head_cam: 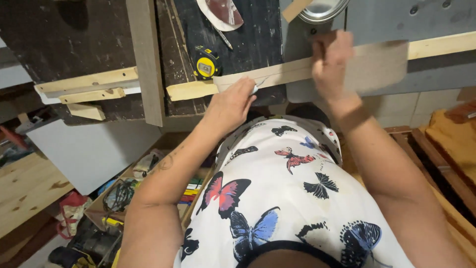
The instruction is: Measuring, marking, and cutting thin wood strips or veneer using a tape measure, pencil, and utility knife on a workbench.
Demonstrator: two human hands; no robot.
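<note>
A long pale wooden strip (436, 45) lies across the dark workbench (84, 34), running from the middle left up to the right edge. A beige band of thin material (282, 73) covers the strip's near face. My left hand (230, 102) presses on the band's left end, with a small white object under the fingers. My right hand (331, 58) grips the band and strip further right, fingers curled over the top. A wider flap of the band (384, 67) hangs to the right of that hand.
A yellow tape measure (207, 63) sits on the bench behind the strip. A grey upright board (147, 59), a metal dish (322, 10) and a sanding pad (221, 12) stand nearby. Bins of tools (124, 193) lie on the floor at left.
</note>
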